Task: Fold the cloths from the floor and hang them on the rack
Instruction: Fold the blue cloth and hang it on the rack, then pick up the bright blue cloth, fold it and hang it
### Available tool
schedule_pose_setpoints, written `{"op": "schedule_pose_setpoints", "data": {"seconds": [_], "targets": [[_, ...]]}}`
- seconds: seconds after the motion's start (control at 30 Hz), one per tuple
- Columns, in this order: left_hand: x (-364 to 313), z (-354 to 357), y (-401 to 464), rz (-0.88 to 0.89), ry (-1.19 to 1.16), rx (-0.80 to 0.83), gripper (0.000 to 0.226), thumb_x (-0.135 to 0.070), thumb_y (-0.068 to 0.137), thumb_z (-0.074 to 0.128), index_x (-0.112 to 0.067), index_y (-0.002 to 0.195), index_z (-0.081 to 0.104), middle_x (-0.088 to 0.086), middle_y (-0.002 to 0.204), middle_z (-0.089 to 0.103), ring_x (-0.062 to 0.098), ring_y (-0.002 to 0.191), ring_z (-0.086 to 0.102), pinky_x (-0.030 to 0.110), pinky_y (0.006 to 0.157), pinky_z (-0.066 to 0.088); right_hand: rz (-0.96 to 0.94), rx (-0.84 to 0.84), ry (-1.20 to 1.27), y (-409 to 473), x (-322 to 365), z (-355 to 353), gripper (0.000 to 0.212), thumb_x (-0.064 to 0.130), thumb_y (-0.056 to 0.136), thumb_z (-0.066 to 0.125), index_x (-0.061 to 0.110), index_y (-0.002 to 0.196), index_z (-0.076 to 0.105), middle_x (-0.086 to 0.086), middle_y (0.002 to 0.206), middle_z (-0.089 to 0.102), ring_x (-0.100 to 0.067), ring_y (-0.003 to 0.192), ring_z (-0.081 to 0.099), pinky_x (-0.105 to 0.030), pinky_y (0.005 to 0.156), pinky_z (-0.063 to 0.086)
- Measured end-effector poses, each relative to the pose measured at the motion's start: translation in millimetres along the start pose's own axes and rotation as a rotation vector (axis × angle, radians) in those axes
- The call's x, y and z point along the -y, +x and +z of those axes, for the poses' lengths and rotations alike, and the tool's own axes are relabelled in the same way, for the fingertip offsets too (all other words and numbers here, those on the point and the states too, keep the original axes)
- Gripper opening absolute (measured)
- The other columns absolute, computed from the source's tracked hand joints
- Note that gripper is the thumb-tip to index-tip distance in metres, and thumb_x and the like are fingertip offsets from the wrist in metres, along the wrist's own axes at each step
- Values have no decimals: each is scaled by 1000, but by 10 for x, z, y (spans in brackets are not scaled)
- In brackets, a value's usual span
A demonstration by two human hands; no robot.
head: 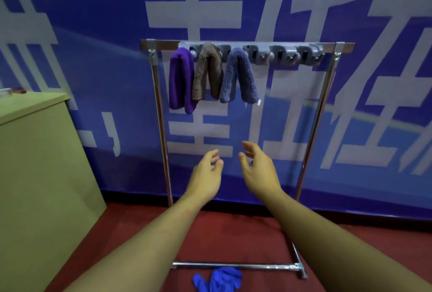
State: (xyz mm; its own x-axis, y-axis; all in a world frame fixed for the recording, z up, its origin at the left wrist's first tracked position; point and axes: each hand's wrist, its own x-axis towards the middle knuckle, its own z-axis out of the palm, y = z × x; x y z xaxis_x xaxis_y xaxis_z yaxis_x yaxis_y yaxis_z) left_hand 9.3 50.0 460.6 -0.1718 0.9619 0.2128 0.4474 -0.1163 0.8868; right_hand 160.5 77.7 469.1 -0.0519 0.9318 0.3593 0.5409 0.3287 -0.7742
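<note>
Both bare arms reach forward in front of the rack, and neither hand has anything in it: the left hand [207, 170] hangs with its fingers loosely curled, the thumb near the fingertips, while the right hand [258, 166] is held more open, fingers relaxed and spread a little, palm turned toward the left one. The two hands sit close together but apart, in the air between the rack's uprights, well below the hanging cloths. Past them stands the rack [327, 95], a chrome frame with a grey strip of hooks [285, 54] fixed along its top bar. Three folded cloths are draped over the hooks at the left end, side by side: a purple cloth [181, 83] farthest left, a brown cloth [207, 74] next to it, then a grey-blue cloth [238, 76] with a small white tag at its lower right corner. The hooks to the right of these carry nothing. Down on the red floor [233, 235], just in front of the rack's bottom bar [233, 266] and between the forearms, lies a crumpled blue cloth [219, 279] (partly cut off by the lower edge of the view). To the left stands a pale green cabinet [39, 163], and behind everything hangs a blue wall banner [93, 11] with large white characters.
</note>
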Motion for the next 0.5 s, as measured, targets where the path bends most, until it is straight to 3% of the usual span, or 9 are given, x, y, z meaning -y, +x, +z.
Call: {"op": "schedule_pose_setpoints", "data": {"seconds": [0.13,0.3,0.5], "targets": [[530,90,-470,-56,-5,3,37,-23,104,50,-19,141,53,-1,134,62,9,111,61,16,90,40,48,137,-90,-516,-315,275,42,35,102,51,23,143,50,6,143,59,-14,131,55,-36,106,46],[1320,239,-873,-161,-5,80,32,-20,104,52,-16,134,59,4,128,67,9,112,62,17,96,42,146,286,-117,-1064,-843,675,39,30,99,58,19,136,57,-1,134,66,-20,124,62,-33,103,47],[2408,466,-1301,-428,58,189,31,-18,103,52,-12,133,59,7,125,67,14,112,61,17,93,39,378,540,-142,-1687,-1687,1202,46,25,100,56,13,143,49,-7,141,61,-24,129,59,-31,107,44]]}}
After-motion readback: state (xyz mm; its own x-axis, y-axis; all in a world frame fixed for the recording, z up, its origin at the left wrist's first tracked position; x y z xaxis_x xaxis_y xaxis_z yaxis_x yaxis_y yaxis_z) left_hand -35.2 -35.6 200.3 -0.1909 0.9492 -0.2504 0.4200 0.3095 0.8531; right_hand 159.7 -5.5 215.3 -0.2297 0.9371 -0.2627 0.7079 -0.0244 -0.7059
